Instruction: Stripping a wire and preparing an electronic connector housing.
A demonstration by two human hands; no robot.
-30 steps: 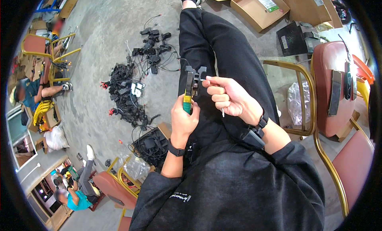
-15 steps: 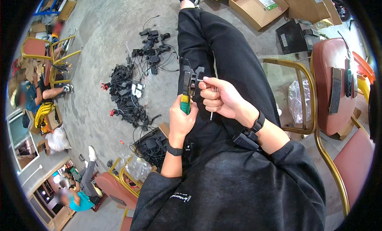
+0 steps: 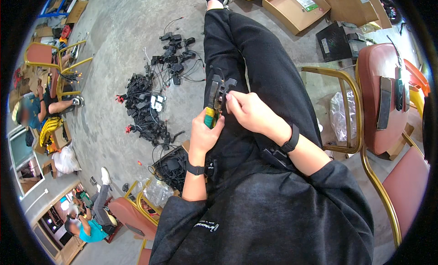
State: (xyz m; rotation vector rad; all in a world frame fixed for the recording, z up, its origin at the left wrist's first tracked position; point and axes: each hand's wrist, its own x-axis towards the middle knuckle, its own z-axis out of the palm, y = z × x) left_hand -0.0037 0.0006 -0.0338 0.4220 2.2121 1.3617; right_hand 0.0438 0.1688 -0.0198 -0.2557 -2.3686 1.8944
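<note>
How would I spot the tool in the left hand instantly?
Find the black trousers stretched up the middle. Over them, the left hand grips a dark-headed tool. Its green and yellow handle stands out from the trousers and the dark cable pile on the floor.

Crimper-like hand tool (image 3: 213,99), green/yellow handle, is gripped in left hand (image 3: 204,135). Tool head is met by right hand (image 3: 252,113), fingers curled; anything pinched is hidden. Black cable pile (image 3: 142,105) is heaped on floor (image 3: 107,82), left of legs (image 3: 269,69).
</note>
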